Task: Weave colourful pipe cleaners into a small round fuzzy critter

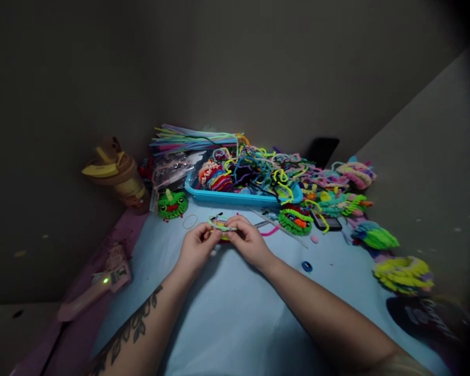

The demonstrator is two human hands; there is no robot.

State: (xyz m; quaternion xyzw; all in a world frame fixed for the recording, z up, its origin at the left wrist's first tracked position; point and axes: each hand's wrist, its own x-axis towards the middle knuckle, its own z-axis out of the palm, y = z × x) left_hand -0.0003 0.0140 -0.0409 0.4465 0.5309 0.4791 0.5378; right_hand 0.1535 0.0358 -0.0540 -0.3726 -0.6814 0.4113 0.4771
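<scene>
Over a light blue table cover (pixel 227 308), my left hand (pixel 198 245) and my right hand (pixel 248 240) meet, fingers pinched on a small craft piece wound from a yellow-green pipe cleaner (pixel 221 225) with orange and pink showing beneath it. Both hands are closed on it. Its lower part is hidden by my fingers. Just beyond it stands a blue tray (pixel 235 197) heaped with tangled pipe cleaners in many colours.
A green fuzzy frog-like figure (pixel 173 204) sits left of the tray. Several finished fuzzy pieces (pixel 295 221) lie at right, along with a phone (pixel 327 222). A glue gun (pixel 102 284) with a lit green light lies at left. A yellow-lidded cup (pixel 115 175) stands behind it.
</scene>
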